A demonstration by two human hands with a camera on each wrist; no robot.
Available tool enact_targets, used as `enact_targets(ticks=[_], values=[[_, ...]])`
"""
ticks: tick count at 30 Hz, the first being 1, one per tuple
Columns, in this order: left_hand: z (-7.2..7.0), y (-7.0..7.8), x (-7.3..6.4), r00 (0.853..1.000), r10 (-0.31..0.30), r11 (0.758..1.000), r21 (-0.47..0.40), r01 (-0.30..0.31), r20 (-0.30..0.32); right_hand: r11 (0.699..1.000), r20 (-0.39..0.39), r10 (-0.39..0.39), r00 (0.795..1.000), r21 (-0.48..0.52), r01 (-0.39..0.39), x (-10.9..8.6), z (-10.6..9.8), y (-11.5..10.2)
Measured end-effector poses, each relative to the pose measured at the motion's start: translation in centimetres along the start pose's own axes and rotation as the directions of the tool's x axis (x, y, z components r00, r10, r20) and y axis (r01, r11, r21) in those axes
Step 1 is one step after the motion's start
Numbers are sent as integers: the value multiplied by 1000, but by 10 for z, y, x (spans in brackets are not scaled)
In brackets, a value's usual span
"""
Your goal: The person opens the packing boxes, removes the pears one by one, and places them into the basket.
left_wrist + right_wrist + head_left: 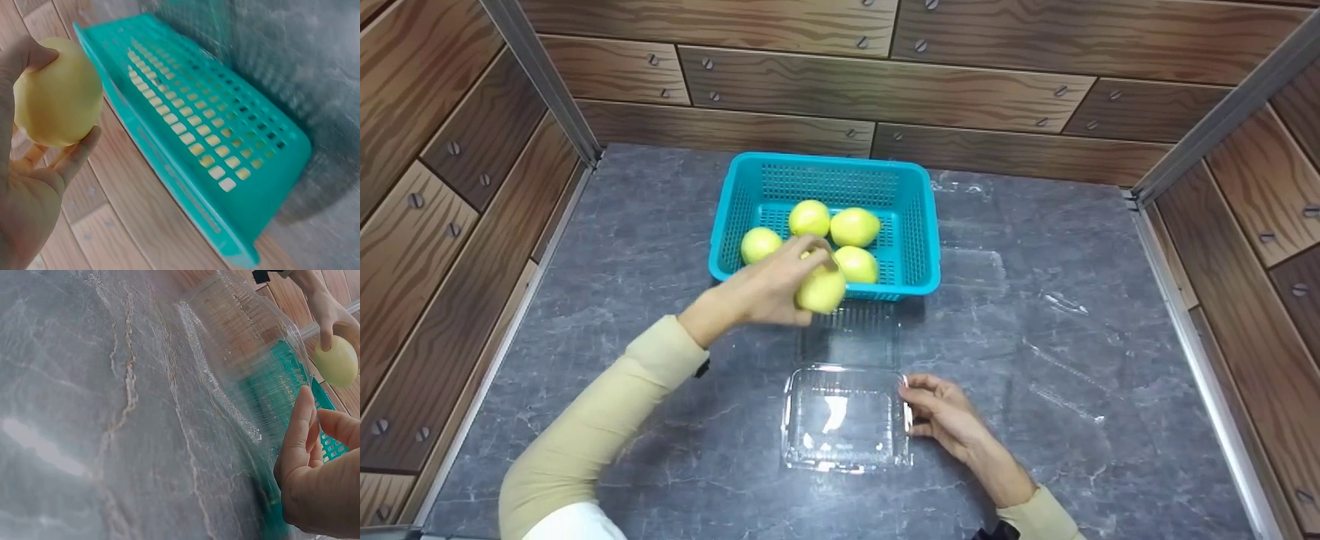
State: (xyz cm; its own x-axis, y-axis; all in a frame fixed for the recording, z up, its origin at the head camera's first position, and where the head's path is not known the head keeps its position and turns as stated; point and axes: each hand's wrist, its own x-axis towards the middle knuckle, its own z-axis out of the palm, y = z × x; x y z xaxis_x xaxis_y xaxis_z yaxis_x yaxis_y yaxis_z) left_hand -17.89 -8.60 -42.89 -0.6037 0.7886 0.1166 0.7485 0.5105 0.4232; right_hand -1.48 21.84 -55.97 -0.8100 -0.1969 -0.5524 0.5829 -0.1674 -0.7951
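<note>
My left hand (pixel 769 283) grips a smooth, round yellow-green fruit (pixel 822 290) over the near rim of a turquoise perforated basket (pixel 926 225). In the left wrist view, the thumb and fingertips press on opposite sides of this fruit (pixel 62 95). Several similar fruits (pixel 855 226) lie in the basket. Nearer the front, a clear plastic clamshell container (pixel 844 416) sits on the table with its lid (pixel 851 337) folded back toward the basket. My right hand (pixel 949 420) pinches the container's right edge between thumb and fingers, also visible in the right wrist view.
The grey marbled table (pixel 1035 480) is bounded by wood-patterned walls (pixel 885 82) at the back and both sides. More clear plastic pieces (pixel 975 270) lie to the right of the basket, their outlines hard to make out.
</note>
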Motion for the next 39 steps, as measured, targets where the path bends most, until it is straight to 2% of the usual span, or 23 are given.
enact_targets(ticks=[5,11,16,24,32,39], values=[[-4,-21,4,998,-32,999,-40,29,-58,1000,-3,4,1000,-3,-4,0,0,0],[-9,-43,8,990,-116,992,-58,112,-76,1000,7,3,1000,2,-4,0,0,0],[-14,-52,8,984,-158,987,-54,153,-87,1000,8,-1,1000,6,1,0,0,0],[-26,-52,-1,982,-178,984,-28,177,-56,1000,9,0,1000,6,0,0,0,1],[-54,-44,-14,982,-186,982,39,186,2,1000,9,-12,1000,3,12,0,0,-2],[-73,-40,-33,975,-221,972,80,219,23,1000,12,-6,1000,7,6,-2,1,1]])
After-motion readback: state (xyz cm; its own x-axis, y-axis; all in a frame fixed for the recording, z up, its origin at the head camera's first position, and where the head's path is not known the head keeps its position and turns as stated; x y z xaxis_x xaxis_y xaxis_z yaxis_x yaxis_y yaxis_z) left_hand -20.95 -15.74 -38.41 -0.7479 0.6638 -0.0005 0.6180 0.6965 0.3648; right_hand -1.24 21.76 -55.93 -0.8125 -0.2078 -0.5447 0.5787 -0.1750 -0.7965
